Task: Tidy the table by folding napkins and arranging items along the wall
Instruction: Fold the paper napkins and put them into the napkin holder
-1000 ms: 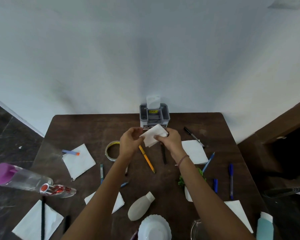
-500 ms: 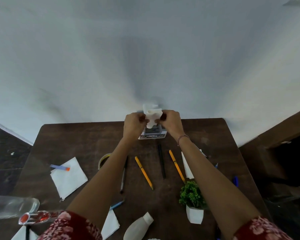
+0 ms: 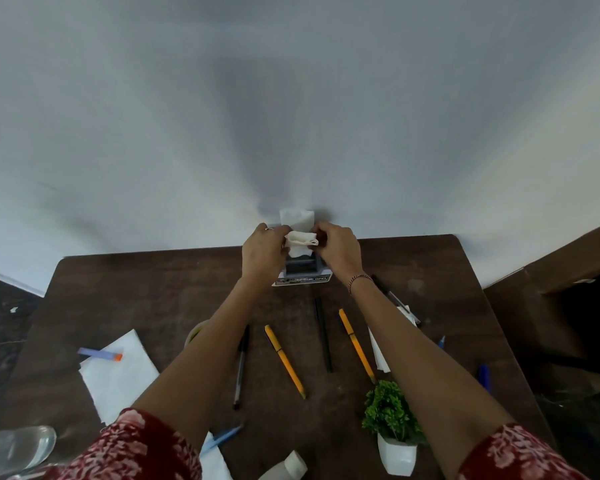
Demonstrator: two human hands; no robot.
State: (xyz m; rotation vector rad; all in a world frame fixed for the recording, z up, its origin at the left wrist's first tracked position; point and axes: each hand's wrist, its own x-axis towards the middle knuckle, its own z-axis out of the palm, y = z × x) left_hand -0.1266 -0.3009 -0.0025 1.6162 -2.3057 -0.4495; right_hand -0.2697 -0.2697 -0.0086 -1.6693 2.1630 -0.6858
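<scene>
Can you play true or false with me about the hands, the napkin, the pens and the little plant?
1. The left hand and the right hand both hold a folded white napkin. True.
2. The green plant stands in a white pot on the table. True.
3. The napkin lies flat on the table. False: it is held up above the grey organiser by the wall.
4. Every pen is blue. False: a yellow pen lies between the arms.

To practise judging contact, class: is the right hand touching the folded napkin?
Touching. The head view shows the right hand pinching the napkin at its right end.
</scene>
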